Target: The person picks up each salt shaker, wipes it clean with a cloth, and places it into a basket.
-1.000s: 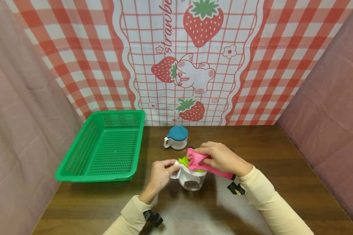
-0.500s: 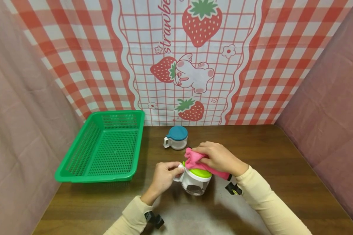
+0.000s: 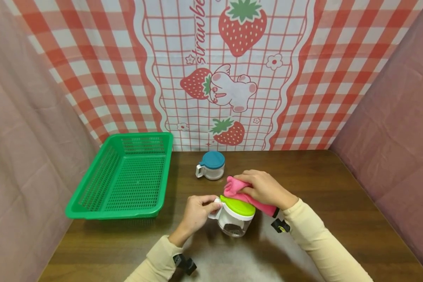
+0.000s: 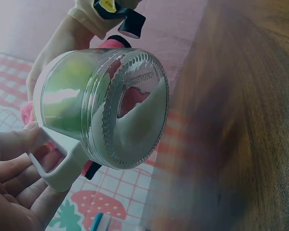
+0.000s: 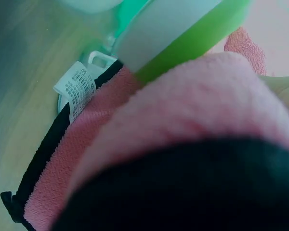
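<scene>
My left hand (image 3: 195, 213) pinches the white handle (image 4: 67, 168) of a clear seasoning jar (image 3: 234, 228) between thumb and fingers. The jar is raised and tilted, with its lime-green lid (image 3: 242, 207) on. In the left wrist view its ribbed round base faces the camera, with a white area across the inside. Bunched in my right hand (image 3: 267, 188) is a pink cloth (image 3: 235, 186) with black edging, lying against the far side of the lid. A printed tag (image 5: 77, 89) sticks out from the cloth's edge in the right wrist view.
A similar, smaller-looking jar (image 3: 213, 161) with a blue lid stands behind the hands on the wooden table (image 3: 313, 184). To the left is a green perforated basket (image 3: 114, 215). A strawberry-print checked cloth (image 3: 264, 98) hangs at the back, pink drapes at both sides.
The jar has shifted slightly right and toward me with my left hand. The pink cloth has slid off the lid's top to its far edge, uncovering the green surface.
</scene>
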Demonstrator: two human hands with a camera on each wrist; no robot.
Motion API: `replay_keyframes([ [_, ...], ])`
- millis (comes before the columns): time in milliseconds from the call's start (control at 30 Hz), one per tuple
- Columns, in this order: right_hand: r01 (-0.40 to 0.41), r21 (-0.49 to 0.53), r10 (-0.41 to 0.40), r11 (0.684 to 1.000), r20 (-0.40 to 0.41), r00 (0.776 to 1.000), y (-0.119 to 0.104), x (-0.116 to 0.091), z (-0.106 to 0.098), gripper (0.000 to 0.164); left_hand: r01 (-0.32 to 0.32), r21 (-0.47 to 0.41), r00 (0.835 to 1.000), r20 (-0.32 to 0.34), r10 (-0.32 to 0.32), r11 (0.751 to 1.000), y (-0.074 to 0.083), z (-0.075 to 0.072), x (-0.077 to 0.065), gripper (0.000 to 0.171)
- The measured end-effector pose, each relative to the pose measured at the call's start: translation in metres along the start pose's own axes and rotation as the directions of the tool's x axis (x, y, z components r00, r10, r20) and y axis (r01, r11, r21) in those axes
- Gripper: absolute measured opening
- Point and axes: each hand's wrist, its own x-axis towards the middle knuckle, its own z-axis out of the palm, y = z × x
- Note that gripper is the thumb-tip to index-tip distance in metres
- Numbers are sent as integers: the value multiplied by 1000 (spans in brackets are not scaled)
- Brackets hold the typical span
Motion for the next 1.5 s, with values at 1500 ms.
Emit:
replay_keyframes([
  [1500, -19, 52, 20, 998, -29, 999, 11, -15, -8, 34, 115, 27, 986, -122, -110, 993, -8, -15, 11, 23],
])
